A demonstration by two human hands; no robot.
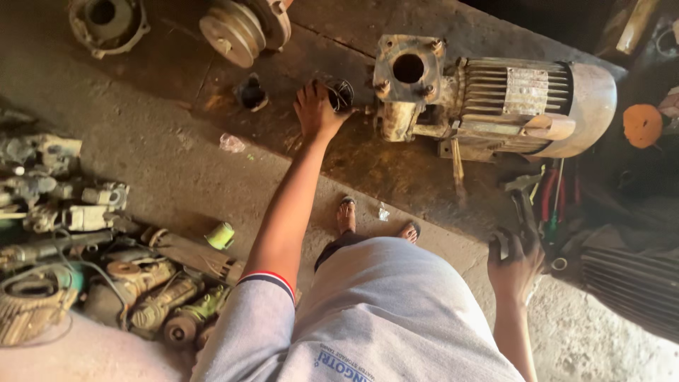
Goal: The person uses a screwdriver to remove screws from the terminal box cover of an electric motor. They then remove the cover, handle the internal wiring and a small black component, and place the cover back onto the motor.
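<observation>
Far left, a heap of worn power tools and motor parts [92, 269] lies on the concrete floor [163, 148], cables tangled through it; a small green spool [221, 235] sits at the heap's right edge. Top left, a round metal housing [107, 22] stands open-mouthed, its hollow dark, contents not readable. Beside it to the right, a grooved pulley [237, 30] lies tilted. Below the pulley, a small dark cap-like part [251, 94] sits alone on an oily patch. The left hand [316, 110] reaches forward, arm stretched out, palm down and fingers spread, resting on the floor with fingertips touching a black ring-shaped part [342, 94]; whether it grips the ring cannot be told. That ring lies just beside the left end of the pump motor [495, 99], at the shaft side. The motor lies on its side: a rusty square flange with a round open port faces up, the hole dark and showing nothing inside; ribbed casing and a smooth domed end cover run rightward. The person's sandalled feet [375, 223] show below the motor. The right hand [515, 258] hangs low near the right, fingers closed around a dark metal tool [524, 212], likely a wrench. Just right of it, a cluster of red-handled tools [555, 201] lies on the floor. An orange disc [642, 125] sits at the far right edge.
</observation>
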